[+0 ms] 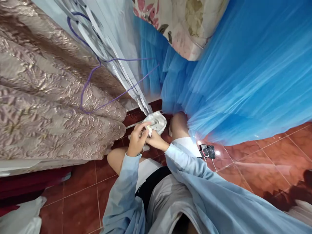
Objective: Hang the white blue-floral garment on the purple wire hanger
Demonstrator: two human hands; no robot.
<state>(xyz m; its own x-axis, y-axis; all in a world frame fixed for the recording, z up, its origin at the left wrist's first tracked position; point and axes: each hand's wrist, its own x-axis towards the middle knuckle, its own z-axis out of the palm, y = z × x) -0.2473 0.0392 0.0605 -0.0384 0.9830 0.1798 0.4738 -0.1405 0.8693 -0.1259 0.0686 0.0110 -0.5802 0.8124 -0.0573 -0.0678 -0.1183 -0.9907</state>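
Observation:
Both of my hands meet low in front of my body, between my bent knees. My left hand (136, 139) is closed, with thumb and fingers pinching a small crumpled whitish piece (149, 130). Against it, my right hand (154, 138) is closed too, its fingertips partly hidden behind the left hand. A bunched white cloth (158, 121) with faint spots sticks out just beyond the hands and seems to be gripped by the right one. Whether the small piece is part of this cloth, I cannot tell.
Shiny beige-pink embossed fabric (48, 97) hangs at left, and blue tulle (239, 71) at right. Between them stands a white metal frame (117, 61) with purple cord (85, 87). Floral fabric (180, 29) hangs above. A black device (207, 151) with a cable is beside my right knee.

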